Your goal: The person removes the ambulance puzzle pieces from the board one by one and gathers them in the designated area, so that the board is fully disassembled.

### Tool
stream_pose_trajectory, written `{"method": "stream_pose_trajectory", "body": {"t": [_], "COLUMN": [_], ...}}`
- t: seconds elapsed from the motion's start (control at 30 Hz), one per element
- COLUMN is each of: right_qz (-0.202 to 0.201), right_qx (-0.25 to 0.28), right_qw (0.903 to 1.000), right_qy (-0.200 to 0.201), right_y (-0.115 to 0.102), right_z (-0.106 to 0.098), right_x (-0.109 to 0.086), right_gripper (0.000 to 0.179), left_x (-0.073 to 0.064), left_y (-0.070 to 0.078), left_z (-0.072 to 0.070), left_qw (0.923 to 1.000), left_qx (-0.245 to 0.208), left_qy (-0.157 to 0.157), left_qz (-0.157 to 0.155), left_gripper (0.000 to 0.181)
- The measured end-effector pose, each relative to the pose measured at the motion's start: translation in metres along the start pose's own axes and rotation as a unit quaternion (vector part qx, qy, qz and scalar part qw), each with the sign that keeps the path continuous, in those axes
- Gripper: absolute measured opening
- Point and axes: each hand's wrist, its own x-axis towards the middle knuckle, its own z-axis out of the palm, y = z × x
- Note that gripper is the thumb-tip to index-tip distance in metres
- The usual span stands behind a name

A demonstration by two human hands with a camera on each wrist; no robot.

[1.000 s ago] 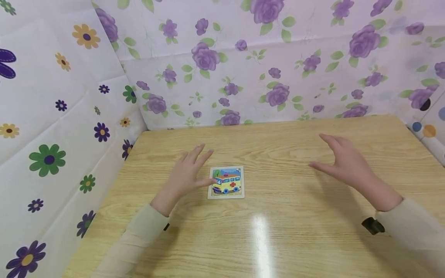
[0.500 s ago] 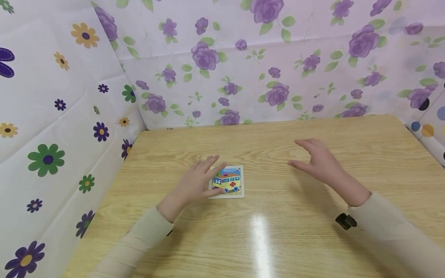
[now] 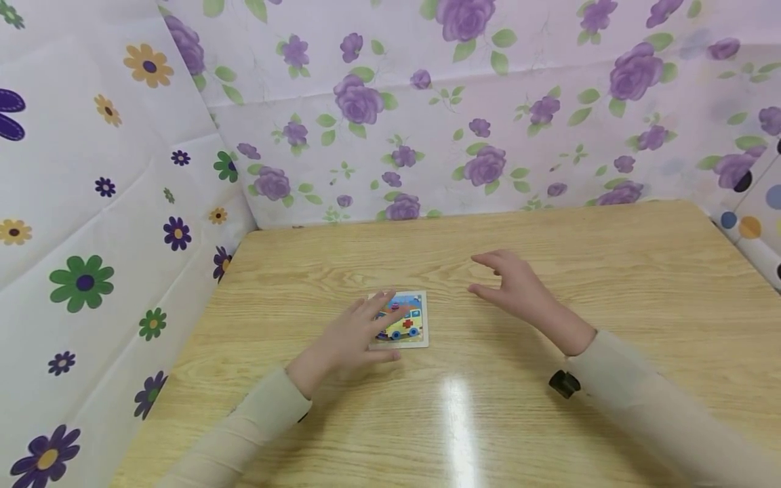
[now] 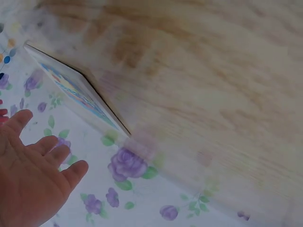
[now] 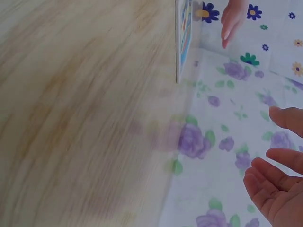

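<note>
A small square picture puzzle (image 3: pixel 410 331) with a white border and a yellow ambulance on it lies flat on the wooden table. My left hand (image 3: pixel 356 335) hovers over its left part, fingers spread, and hides some of the picture. In the left wrist view the puzzle (image 4: pixel 80 92) appears edge-on, with the left hand (image 4: pixel 33 175) apart from it. To the right of the puzzle my right hand (image 3: pixel 518 285) is held above the table, thumb and fingers apart, holding nothing. The right wrist view has the right hand (image 5: pixel 281 175) at its edge and the puzzle (image 5: pixel 183 38) farther off.
The light wood table (image 3: pixel 549 237) spreads under both hands. A cloth with purple roses (image 3: pixel 360 100) hangs behind it. Another cloth with coloured daisies (image 3: pixel 83 283) borders the left side, and a dotted cloth (image 3: pixel 749 227) stands at the right.
My right hand has moved left toward the puzzle. The left hand has shifted right and nearer to me, now covering more of the picture. The puzzle has stayed in place.
</note>
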Motion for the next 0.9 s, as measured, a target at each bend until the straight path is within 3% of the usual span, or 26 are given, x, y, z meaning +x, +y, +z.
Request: {"method": "stream_pose_trajectory", "body": {"t": [0.17,0.37,0.9], "right_qz": [-0.008,-0.002,-0.015], "right_qx": [0.023,0.040,0.034], "right_qw": [0.9997,0.9983,0.9932], "right_qy": [-0.005,-0.042,-0.110], "right_y": [-0.007,-0.013,-0.027], "right_z": [0.015,0.029,0.060], "right_x": [0.008,0.012,0.030], "right_gripper": [0.049,0.045,0.039], "left_x": [-0.002,-0.004,-0.007], "left_y": [0.003,0.004,0.002], "left_z": [0.004,0.007,0.022], "left_qw": [0.9992,0.9970,0.9952], "left_qx": [-0.017,-0.037,-0.039], "left_qy": [-0.036,-0.065,-0.082], "left_qz": [-0.004,-0.020,-0.036], "left_gripper": [0.071,0.075,0.079]}}
